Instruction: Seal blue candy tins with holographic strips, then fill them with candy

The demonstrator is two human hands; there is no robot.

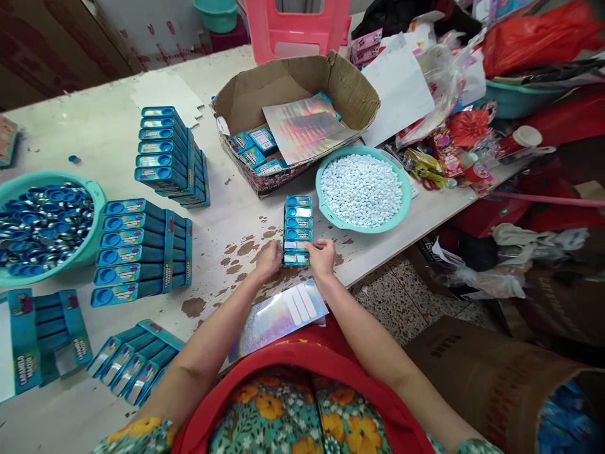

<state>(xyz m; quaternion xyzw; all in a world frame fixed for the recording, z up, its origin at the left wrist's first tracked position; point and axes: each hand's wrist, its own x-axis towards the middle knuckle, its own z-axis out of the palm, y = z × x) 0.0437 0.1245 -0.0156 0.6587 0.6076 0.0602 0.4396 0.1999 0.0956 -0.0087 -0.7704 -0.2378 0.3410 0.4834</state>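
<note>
A short row of blue candy boxes (298, 221) stands on the table in front of me, with silver stickers on some of the narrow tops. Against its left side rests my left hand (269, 260), fingers curled in and steadying the row. My right hand (323, 256) is at the row's near right side, thumb and finger pinched at a silver sticker (297, 245) on one top. Its fingertips partly cover the sticker's end. Between my forearms lies a shiny holographic sticker sheet (278, 318) with several pale strips where stickers are gone.
Behind the row is a cardboard box (293, 72) holding blue boxes and another shiny sheet. A teal basin of white candies (363, 189) stands right, a basin of blue caps (47, 230) left. Bundled blue boxes (142, 249) fill the left side. Mixed packaging (449, 139) clutters the right.
</note>
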